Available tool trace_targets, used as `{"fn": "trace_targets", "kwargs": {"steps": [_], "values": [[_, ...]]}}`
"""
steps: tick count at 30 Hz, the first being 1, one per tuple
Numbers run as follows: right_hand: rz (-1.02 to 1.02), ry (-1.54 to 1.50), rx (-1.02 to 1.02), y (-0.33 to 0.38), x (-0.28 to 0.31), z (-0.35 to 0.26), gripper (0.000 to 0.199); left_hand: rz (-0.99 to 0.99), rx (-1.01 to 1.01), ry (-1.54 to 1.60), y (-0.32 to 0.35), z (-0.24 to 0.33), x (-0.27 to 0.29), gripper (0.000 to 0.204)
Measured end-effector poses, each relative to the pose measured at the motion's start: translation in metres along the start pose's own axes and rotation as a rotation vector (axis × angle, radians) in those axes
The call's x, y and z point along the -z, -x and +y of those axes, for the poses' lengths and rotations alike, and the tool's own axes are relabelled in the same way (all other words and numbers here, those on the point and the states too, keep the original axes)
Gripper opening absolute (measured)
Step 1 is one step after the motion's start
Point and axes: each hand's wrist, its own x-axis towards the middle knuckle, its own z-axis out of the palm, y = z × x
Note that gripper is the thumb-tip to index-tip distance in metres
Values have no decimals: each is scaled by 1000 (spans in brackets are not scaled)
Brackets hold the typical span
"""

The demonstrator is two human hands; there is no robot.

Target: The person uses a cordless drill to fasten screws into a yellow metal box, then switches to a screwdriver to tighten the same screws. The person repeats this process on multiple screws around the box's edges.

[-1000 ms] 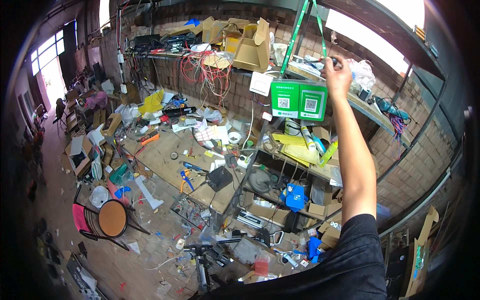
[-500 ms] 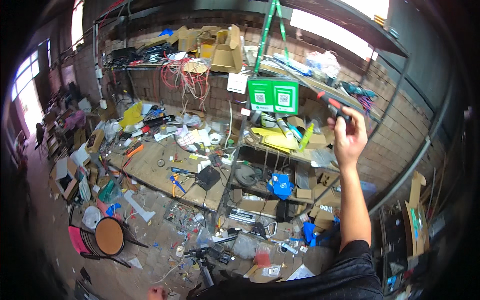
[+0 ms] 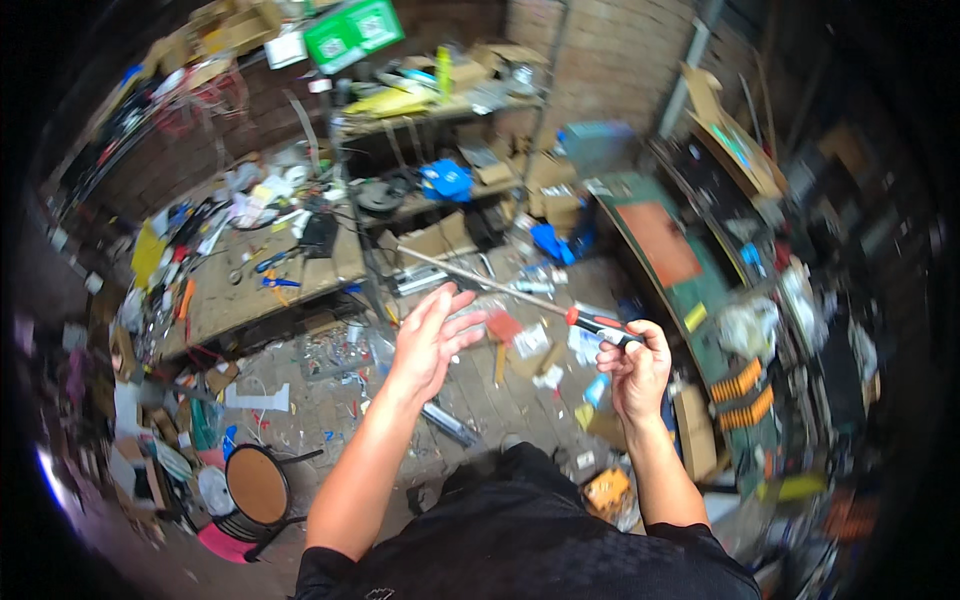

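My right hand (image 3: 642,372) pinches the end of a long screwdriver (image 3: 588,321) by its red and black handle. The thin metal shaft points up and to the left, across the space in front of me. My left hand (image 3: 430,342) is raised with its fingers apart, just below the shaft; nothing is in its palm. Whether its fingertips touch the shaft I cannot tell. Both hands are in the air over the littered floor.
A cluttered wooden workbench (image 3: 225,305) is at the left, a round-seated stool (image 3: 257,484) in front of it. A shelf rack (image 3: 440,108) stands behind. On the right, a green-topped bench (image 3: 690,315) carries plastic bags and orange parts. Scraps and boxes litter the floor.
My view has turned down and to the right. The screwdriver has come down from up by the shelves to in front of my body. My left hand has risen from the lower edge.
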Motion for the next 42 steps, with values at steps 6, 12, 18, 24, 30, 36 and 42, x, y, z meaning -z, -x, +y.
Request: {"fn": "trace_targets", "kwargs": {"steps": [6,12,18,24,30,36,42], "values": [[311,-111,-133,162,118,-41,24,-242,261,93,41,-135,-73,37],[653,-200,-237,320,235,-101,29,-439,473,-135,121,-281,-179,28],[740,16,-303,513,361,-164,26,-680,642,-405,272,-447,-294,17],[838,185,-364,665,423,-235,37,-912,937,-569,427,-600,-358,16],[1181,468,-349,741,487,-297,33,-1097,1005,-956,449,-700,-371,36],[1414,883,-345,797,594,-383,34,-806,1167,-1251,399,-838,-301,36],[1443,1198,-482,795,717,-505,33,-1134,913,-1631,351,-1007,-278,36]]}}
